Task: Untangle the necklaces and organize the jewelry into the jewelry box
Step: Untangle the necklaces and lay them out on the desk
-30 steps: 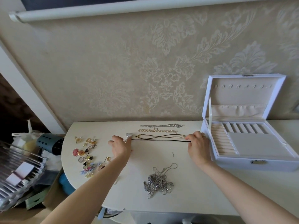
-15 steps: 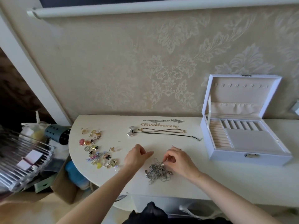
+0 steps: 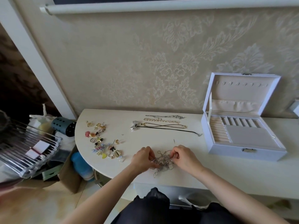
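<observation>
We see both hands on the silver tangle [image 3: 162, 160] near the front edge of the table [image 3: 234, 168]. Left hand [image 3: 142, 157] pinches its left side, right hand [image 3: 184, 156] pinches strands at top right. Open box [image 3: 226, 151] sits right, well apart. Straight necklaces [image 3: 163, 125] lie behind, small pieces [image 3: 103, 143] left.

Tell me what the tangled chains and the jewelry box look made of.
Tangled chains: likely silver-toned metal, from fine grey glinting links. Jewelry box: smooth white shell, perhaps faux leather or coated board; beige lining looks velvety; shiny clasp looks metal.
</observation>
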